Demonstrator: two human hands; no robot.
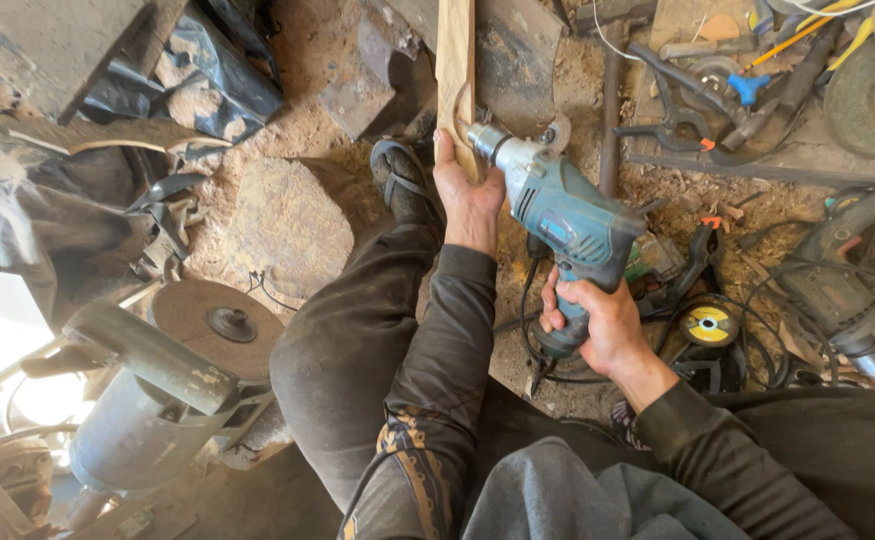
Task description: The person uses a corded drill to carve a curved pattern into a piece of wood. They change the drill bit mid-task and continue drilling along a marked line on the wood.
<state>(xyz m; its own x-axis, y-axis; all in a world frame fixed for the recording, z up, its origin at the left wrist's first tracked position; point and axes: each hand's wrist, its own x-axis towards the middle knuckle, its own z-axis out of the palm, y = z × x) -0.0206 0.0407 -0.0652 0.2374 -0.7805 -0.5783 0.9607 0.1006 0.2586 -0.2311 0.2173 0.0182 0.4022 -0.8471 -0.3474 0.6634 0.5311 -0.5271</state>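
Observation:
My left hand (465,195) grips the lower end of a long pale wooden piece (455,70) that runs up out of the top of the view. My right hand (603,325) is closed around the handle of a teal and grey electric drill (570,215). The drill's metal chuck (488,143) points left and meets the wood just above my left fingers. My foot in a dark sandal (401,180) rests on the dirt floor right beside the wood.
A disc sander on a grey motor (173,370) stands at lower left. An angle grinder (838,290), a yellow cutting disc (710,325), clamps and cables crowd the right. A flat stone (288,225) and black plastic sheeting (208,70) lie to the left.

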